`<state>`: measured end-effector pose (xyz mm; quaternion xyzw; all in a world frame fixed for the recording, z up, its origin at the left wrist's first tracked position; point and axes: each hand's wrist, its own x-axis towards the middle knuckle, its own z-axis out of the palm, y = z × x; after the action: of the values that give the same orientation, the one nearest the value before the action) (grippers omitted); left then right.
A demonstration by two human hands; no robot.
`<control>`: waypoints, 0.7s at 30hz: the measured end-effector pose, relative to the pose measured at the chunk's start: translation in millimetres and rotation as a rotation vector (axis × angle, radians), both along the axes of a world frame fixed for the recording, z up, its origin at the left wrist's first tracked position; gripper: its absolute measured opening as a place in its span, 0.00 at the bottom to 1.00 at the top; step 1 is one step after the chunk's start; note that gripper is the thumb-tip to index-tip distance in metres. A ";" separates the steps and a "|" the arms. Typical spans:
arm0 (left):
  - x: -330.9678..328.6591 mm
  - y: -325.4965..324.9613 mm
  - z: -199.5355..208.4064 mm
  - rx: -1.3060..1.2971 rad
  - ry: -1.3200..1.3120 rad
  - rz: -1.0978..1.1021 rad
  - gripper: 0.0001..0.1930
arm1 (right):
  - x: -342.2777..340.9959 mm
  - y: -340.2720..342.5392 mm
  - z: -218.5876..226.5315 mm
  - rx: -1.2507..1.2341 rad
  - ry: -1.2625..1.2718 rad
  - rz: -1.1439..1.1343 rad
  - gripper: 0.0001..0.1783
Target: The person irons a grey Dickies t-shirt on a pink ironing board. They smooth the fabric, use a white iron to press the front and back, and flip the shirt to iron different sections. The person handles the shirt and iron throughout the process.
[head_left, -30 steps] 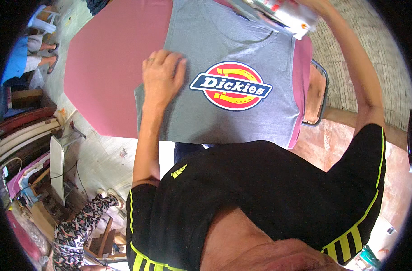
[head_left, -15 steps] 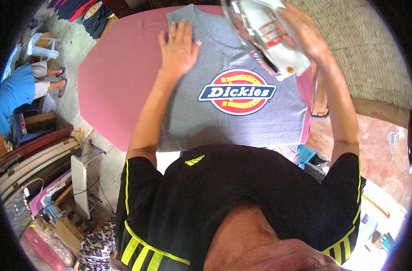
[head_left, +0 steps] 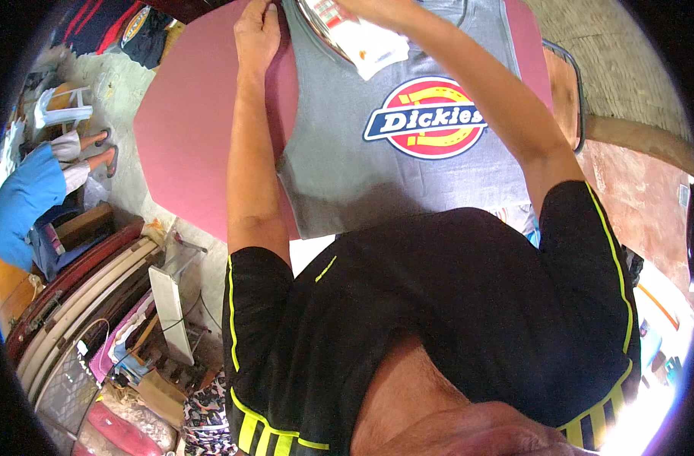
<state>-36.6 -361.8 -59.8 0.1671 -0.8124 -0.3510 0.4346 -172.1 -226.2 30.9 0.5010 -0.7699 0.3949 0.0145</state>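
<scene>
A grey sleeveless shirt (head_left: 339, 178) with a round red, yellow and blue print lies spread on a pink padded board (head_left: 183, 137). My right hand (head_left: 381, 11), partly cut off by the upper edge, is closed on a clothes iron (head_left: 362, 42). The iron, white with a shiny rim, is over the shirt's neck area; whether its sole touches the cloth I cannot tell. At the shirt's upper left shoulder, my left hand (head_left: 257, 32) has its fingers curled in and appears to pinch the edge of the cloth. Its fingertips are partly hidden.
Brown wood in a dark metal frame (head_left: 563, 95) adjoins the board's right side. A person in blue (head_left: 31, 201) is at the far left, near a white stool (head_left: 65, 110). Long curved rails (head_left: 80, 281) and a white panel (head_left: 170, 311) crowd the lower left. Dark clothes lie top left.
The iron in my right hand has moved left and up onto the shirt's neck area. My left hand has gone from flat on the shirt to closed at its shoulder. The shirt has shifted slightly right.
</scene>
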 end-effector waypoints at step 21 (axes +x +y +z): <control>-14.0 2.0 12.3 -0.157 -0.269 0.121 0.17 | -77.5 73.5 71.0 0.377 -0.450 0.327 0.22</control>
<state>-50.6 -359.8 -47.5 0.2265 -0.8767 -0.2341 0.3540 -249.6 -152.7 101.9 0.5119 -0.7228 0.3434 -0.3124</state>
